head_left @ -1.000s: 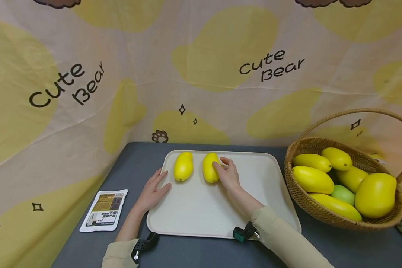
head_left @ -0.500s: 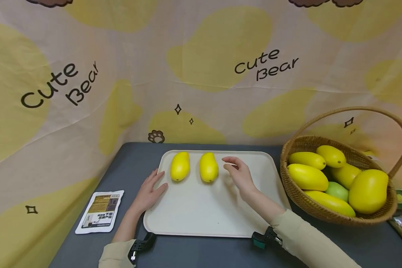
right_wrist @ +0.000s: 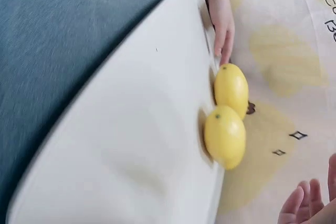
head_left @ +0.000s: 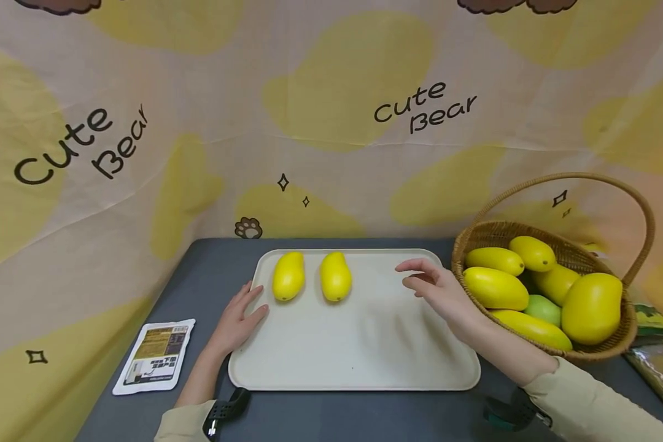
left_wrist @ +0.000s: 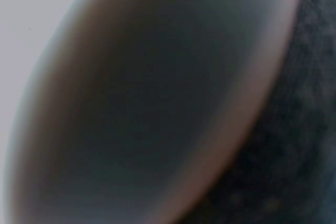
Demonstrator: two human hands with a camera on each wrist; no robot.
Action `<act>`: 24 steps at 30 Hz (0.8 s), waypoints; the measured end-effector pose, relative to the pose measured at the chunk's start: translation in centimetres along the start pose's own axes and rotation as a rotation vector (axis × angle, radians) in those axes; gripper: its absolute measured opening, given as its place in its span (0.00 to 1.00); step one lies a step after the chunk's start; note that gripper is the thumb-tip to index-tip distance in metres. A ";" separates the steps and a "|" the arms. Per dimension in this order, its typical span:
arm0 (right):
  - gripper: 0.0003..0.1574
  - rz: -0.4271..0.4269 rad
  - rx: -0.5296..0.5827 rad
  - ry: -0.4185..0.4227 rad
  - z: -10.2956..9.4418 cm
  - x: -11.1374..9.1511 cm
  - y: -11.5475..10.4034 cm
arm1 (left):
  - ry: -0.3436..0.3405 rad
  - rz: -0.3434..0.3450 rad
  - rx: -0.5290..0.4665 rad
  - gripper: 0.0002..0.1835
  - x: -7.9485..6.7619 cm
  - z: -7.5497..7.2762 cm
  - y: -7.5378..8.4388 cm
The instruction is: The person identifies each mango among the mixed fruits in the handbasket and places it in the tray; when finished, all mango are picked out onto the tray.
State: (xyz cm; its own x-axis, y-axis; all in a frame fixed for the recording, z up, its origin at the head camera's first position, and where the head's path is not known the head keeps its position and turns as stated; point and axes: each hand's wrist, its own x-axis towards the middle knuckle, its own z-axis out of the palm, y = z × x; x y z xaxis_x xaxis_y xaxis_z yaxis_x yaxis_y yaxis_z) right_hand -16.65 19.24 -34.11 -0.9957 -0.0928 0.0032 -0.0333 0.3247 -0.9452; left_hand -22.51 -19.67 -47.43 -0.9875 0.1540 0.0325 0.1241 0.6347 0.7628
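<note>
Two yellow mangoes, the left one (head_left: 288,276) and the right one (head_left: 336,277), lie side by side at the back left of a white tray (head_left: 353,350). My left hand (head_left: 239,322) rests on the tray's left edge with fingers extended. Over the tray's right side hovers my right hand (head_left: 444,296), holding nothing, its fingers loosely bent and pointing left. Beside it stands a wicker basket (head_left: 582,256) of several yellow mangoes and a green fruit (head_left: 542,310). In the right wrist view, my right hand's fingers (right_wrist: 298,207) show at the bottom corner. A dark blur fills most of the left wrist view.
A white printed pouch (head_left: 155,357) lies left of the tray on the dark grey table (head_left: 309,414). At the far right, behind the basket, are shiny packets (head_left: 660,362). A patterned cloth (head_left: 331,110) hangs behind the table.
My right hand has let go of the right mango on the tray and moved right, up to the basket. The left hand stays on the tray edge. The head view has shifted slightly right.
</note>
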 end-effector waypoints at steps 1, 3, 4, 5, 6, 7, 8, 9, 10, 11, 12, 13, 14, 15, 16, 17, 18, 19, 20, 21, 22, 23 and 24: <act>0.18 -0.015 -0.023 -0.010 -0.6 -0.3 -0.2 | 0.001 0.000 -0.001 0.32 -0.1 0.0 0.0; 0.17 -0.053 -0.086 -0.018 -2.0 -0.8 -0.6 | 0.003 -0.003 -0.002 0.31 -0.1 -0.1 0.1; 0.17 -0.074 -0.116 -0.021 -2.7 -1.0 -0.8 | 0.003 -0.004 -0.002 0.31 -0.2 -0.1 0.1; 0.17 -0.088 -0.146 -0.022 -3.4 -1.2 -1.1 | 0.004 -0.004 -0.003 0.31 -0.2 -0.1 0.1; 0.18 -0.089 -0.177 -0.023 -4.2 -1.4 -1.3 | 0.004 -0.004 -0.002 0.31 -0.2 -0.1 0.1; 0.18 -0.094 -0.214 -0.018 -5.0 -1.5 -1.5 | 0.005 -0.004 -0.003 0.31 -0.2 -0.1 0.1; 0.19 -0.103 -0.253 -0.008 -5.8 -1.6 -1.7 | 0.005 -0.004 -0.003 0.31 -0.3 -0.1 0.1; 0.19 -0.107 -0.292 0.002 -6.7 -1.6 -1.9 | 0.005 -0.002 -0.004 0.31 -0.3 -0.1 0.2; 0.20 -0.111 -0.346 0.018 -7.6 -1.6 -2.1 | 0.006 -0.001 -0.004 0.31 -0.3 -0.1 0.2; 0.20 -0.112 -0.399 0.033 -8.5 -1.5 -2.2 | 0.006 0.001 -0.004 0.31 -0.3 -0.1 0.2; 0.20 -0.115 -0.455 0.051 -9.4 -1.4 -2.2 | 0.008 0.004 -0.003 0.31 -0.4 -0.1 0.2; 0.21 -0.119 -0.509 0.065 -10.4 -1.2 -2.2 | 0.009 0.006 0.000 0.31 -0.4 -0.2 0.3; 0.22 -0.115 -0.557 0.074 -11.3 -1.0 -2.2 | 0.010 0.008 0.005 0.31 -0.4 -0.2 0.2; 0.23 -0.105 -0.600 0.078 -12.2 -0.7 -2.2 | 0.012 0.010 0.006 0.31 -0.4 -0.2 0.3; 0.24 -0.092 -0.642 0.080 -13.1 -0.4 -2.1 | 0.013 0.010 0.007 0.31 -0.4 -0.2 0.3; 0.25 -0.078 -0.670 0.077 -13.9 -0.1 -2.0 | 0.015 0.011 0.009 0.31 -0.4 -0.2 0.3; 0.27 -0.058 -0.695 0.072 -14.6 0.2 -1.8 | 0.016 0.010 0.009 0.31 -0.4 -0.2 0.4; 0.29 -0.038 -0.718 0.067 -15.4 0.5 -1.6 | 0.016 0.010 0.012 0.31 -0.4 -0.2 0.4; 0.30 -0.018 -0.740 0.062 -16.1 0.8 -1.4 | 0.016 0.009 0.010 0.31 -0.4 -0.2 0.4; 0.31 -0.004 -0.759 0.057 -16.8 1.1 -1.1 | 0.015 0.005 0.005 0.31 -0.4 -0.1 0.5; 0.33 0.010 -0.780 0.053 -17.4 1.4 -0.9 | 0.014 0.003 0.003 0.31 -0.4 -0.1 0.5; 0.34 0.024 -0.796 0.050 -18.0 1.6 -0.7 | 0.014 0.002 0.002 0.30 -0.4 -0.1 0.5; 0.35 0.036 -0.810 0.043 -18.6 1.9 -0.5 | 0.014 0.001 -0.001 0.30 -0.4 -0.1 0.5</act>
State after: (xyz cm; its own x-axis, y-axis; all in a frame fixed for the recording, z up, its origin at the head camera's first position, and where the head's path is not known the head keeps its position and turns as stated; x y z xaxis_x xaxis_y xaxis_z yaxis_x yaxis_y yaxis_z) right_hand -20.12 36.37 -27.60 -0.9992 -0.0385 0.0052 -0.0372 0.9088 -0.4156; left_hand -22.09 -19.45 -46.98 -0.9887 0.1439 0.0419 0.1246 0.6339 0.7633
